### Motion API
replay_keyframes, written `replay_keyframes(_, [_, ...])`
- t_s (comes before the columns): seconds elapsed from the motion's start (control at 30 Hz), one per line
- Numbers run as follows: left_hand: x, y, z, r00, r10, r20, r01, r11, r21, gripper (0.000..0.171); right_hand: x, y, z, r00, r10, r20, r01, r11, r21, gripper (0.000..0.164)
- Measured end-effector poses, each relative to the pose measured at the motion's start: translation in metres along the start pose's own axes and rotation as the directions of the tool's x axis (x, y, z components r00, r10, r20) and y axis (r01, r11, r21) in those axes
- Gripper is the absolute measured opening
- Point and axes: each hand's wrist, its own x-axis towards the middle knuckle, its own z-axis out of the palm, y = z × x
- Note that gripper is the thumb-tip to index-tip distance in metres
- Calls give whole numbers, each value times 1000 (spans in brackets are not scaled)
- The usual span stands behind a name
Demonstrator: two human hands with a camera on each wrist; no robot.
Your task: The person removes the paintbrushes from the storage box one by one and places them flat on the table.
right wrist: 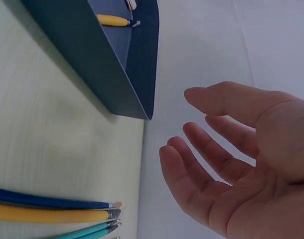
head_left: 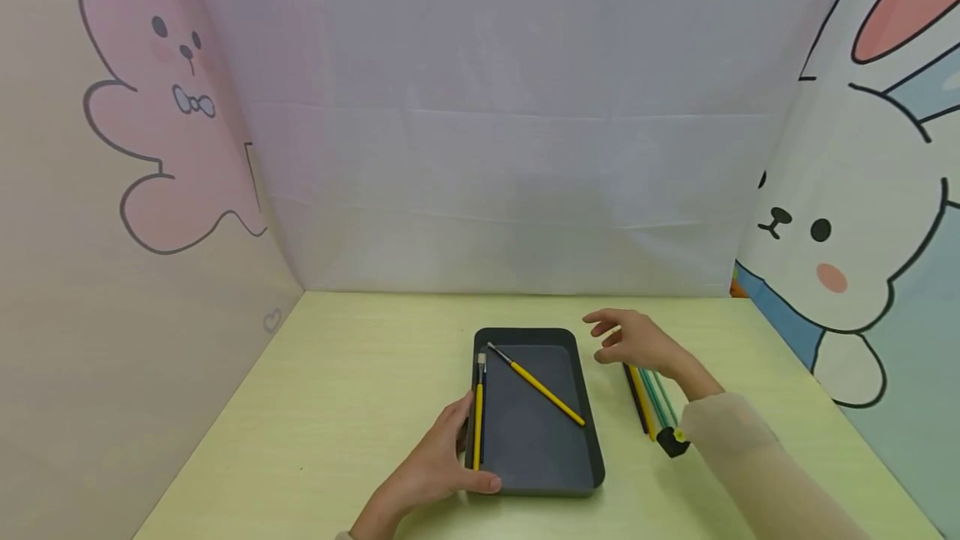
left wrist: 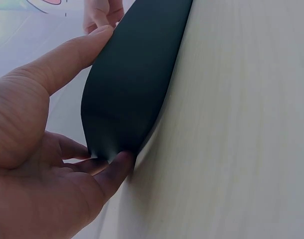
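On the left wall is a pink animal drawing (head_left: pixel 168 132) with a bow tie, and beside it a pale cloth (head_left: pixel 487 148) hangs across the back. On the light yellow surface (head_left: pixel 337 407), the left hand (head_left: pixel 438 461) has its grip pinching the near left corner of a dark grey tray (head_left: pixel 540 457), thumb on the rim, fingers against the outer wall. Inside the tray, along its left wall, lie a yellow brush (head_left: pixel 478 423) and a thin dark brush (head_left: pixel 483 440); a second yellow brush (head_left: pixel 546 392) slants from the far left corner towards the right wall. To the right of the tray, the right hand (head_left: pixel 645 342) hovers with its grip spread, fingers gently bent, apart from tray and brushes. Near it on the surface lie a dark-handled brush (head_left: pixel 635 398), a third yellow brush (head_left: pixel 642 402) and some green brushes (head_left: pixel 664 398). The black piece (head_left: pixel 671 444) at their near end may be a holder, too small to tell. A white rabbit drawing (head_left: pixel 847 257) covers the right wall.
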Motion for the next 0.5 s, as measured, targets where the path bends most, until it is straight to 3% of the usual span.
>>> replay_keyframes(0.5, [0, -1, -1, 1000, -2, 10, 2, 1000, -2, 130, 33, -22, 38, 982, -95, 162, 103, 994, -43, 67])
